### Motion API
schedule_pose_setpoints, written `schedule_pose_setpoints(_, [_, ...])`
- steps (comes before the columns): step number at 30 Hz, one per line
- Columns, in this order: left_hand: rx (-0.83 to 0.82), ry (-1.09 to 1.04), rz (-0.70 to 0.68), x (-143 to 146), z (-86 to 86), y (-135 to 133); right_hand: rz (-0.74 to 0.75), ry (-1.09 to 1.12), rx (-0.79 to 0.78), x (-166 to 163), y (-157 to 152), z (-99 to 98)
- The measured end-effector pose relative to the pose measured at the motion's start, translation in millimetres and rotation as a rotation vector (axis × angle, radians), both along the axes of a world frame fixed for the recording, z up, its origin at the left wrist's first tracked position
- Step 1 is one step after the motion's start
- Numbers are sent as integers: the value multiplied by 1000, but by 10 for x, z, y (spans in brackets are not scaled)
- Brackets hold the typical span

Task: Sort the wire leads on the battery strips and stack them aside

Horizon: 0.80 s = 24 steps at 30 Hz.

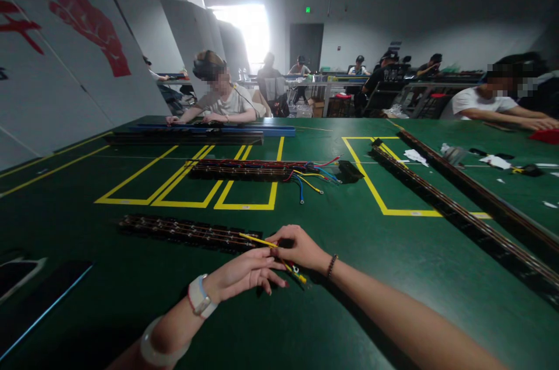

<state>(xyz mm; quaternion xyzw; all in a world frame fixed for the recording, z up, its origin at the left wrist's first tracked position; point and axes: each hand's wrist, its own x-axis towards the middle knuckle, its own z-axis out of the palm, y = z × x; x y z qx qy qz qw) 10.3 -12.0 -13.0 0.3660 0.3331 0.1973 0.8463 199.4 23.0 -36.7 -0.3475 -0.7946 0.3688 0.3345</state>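
A long dark strip (187, 231) with rows of small contacts lies on the green table (393, 253) just in front of me. At its right end my right hand (297, 246) is closed in a pinch on a yellow wire (258, 240) that runs into the strip. My left hand (244, 274), with a watch on the wrist, reaches in from below. Its fingers are pinched together on the same yellow wire close to the right hand. The wire's other end with a small terminal (299, 274) lies under the hands.
A second strip (244, 170) with red, blue and yellow wires lies inside yellow floor-tape boxes further back. Long dark rails (458, 212) run along the right. A dark flat device (30, 294) sits at the left edge. Other people sit at the far side and right.
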Motion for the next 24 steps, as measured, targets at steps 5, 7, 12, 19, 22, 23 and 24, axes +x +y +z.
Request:
schedule_pose_setpoints(5, [5, 16, 11, -3, 9, -12, 15, 17, 10, 1, 10, 23])
schedule_pose_setpoints(7, [12, 9, -6, -6, -1, -8, 19, 20, -9, 4, 8, 25])
schedule_pose_setpoints(12, [27, -26, -16, 9, -34, -7, 23, 43, -58, 18, 5, -11])
schedule_pose_setpoints(19, [48, -31, -8, 23, -55, -7, 9, 47, -110, 23, -3, -43])
schedule_pose_setpoints(22, [50, -44, 0, 16, -69, -1, 1, 67, -143, 18, -13, -47])
schedule_pose_setpoints(23, [52, -45, 2, 14, -73, 0, 0, 76, -150, 17, -16, -48])
schedule_pose_setpoints(24, [54, -45, 3, 13, -76, 1, 1, 83, -155, 15, -18, -49])
